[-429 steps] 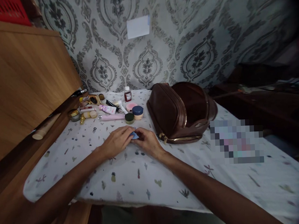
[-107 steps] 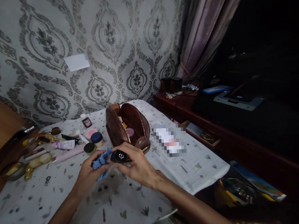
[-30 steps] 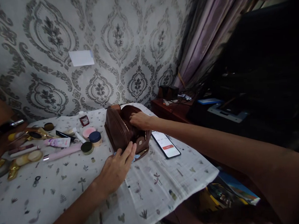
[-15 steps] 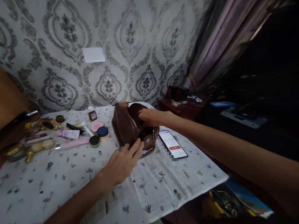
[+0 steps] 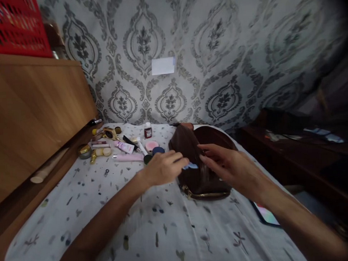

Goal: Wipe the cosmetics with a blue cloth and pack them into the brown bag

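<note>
1. Blue cloth (image 5: pixel 190 166) is sticking out of our left hand (image 5: pixel 164 168), which is gripping it in front of the brown bag (image 5: pixel 186 147).
2. Our right hand (image 5: pixel 226 164) is hovering by the bag's opening, thumb and fingers curling with a gap between; we cannot tell whether they are pinching or touching anything.
3. That bag is standing open towards the far right part of the surface (image 5: pixel 53 212), its gold zip (image 5: pixel 210 195) facing the near edge.
4. Towards the far left corner, a pink tube (image 5: pixel 128 157) is lying; a white-capped bottle (image 5: pixel 148 131) is standing near the far edge, and a phone (image 5: pixel 267 215) is resting towards the right edge.
5. We are judging the step in hand as handling the cloth beside the bag; any next move is calling for keeping that soft cloth clear of the zip.
</note>
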`<action>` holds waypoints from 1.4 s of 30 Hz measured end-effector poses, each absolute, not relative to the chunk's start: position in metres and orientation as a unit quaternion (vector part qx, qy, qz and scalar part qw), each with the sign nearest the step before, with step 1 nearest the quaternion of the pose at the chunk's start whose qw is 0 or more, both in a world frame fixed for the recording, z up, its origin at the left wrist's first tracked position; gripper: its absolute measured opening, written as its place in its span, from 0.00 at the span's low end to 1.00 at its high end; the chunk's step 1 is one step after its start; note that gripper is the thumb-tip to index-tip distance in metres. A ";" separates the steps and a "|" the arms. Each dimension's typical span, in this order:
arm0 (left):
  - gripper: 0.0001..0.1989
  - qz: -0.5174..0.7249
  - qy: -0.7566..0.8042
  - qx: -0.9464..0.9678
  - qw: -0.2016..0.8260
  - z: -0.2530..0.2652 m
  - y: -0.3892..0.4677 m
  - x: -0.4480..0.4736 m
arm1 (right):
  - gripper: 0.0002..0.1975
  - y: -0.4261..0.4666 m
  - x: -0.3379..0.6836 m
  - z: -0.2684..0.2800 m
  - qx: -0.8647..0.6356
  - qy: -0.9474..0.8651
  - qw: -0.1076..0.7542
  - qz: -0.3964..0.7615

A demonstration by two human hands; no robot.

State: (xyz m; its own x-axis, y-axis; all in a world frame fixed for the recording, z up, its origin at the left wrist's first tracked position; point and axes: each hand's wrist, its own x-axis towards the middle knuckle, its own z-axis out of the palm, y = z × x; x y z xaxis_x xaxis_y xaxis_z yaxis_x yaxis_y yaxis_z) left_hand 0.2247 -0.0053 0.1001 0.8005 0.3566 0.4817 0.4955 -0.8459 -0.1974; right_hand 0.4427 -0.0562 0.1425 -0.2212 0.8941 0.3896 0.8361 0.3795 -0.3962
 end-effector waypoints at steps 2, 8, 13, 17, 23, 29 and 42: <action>0.11 -0.195 -0.319 -0.916 0.146 0.103 0.013 0.209 | 0.16 -0.062 0.432 0.136 -0.541 -0.766 0.343 -0.059; 0.18 -0.129 -0.623 -0.763 0.118 0.089 0.062 0.153 | 0.11 -0.071 0.373 0.103 -0.379 -0.820 0.425 -0.066; 0.22 -0.105 -0.679 -0.719 0.105 0.067 0.083 0.114 | 0.10 -0.051 0.316 0.047 -0.335 -0.849 0.380 0.151; 0.20 -0.084 -0.694 -0.710 0.086 0.060 0.090 0.100 | 0.10 -0.032 0.270 0.011 -0.376 -0.804 0.345 0.307; 0.18 -0.099 -0.719 -0.681 0.095 0.061 0.095 0.091 | 0.11 -0.026 0.230 -0.011 -0.403 -0.727 0.405 0.382; 0.22 -0.104 -0.741 -0.655 0.104 0.073 0.113 0.075 | 0.11 -0.030 0.233 -0.016 -0.396 -0.725 0.423 0.372; 0.15 0.017 -0.650 -0.746 0.143 0.104 0.156 0.033 | 0.14 -0.028 0.232 -0.011 -0.402 -0.717 0.419 0.386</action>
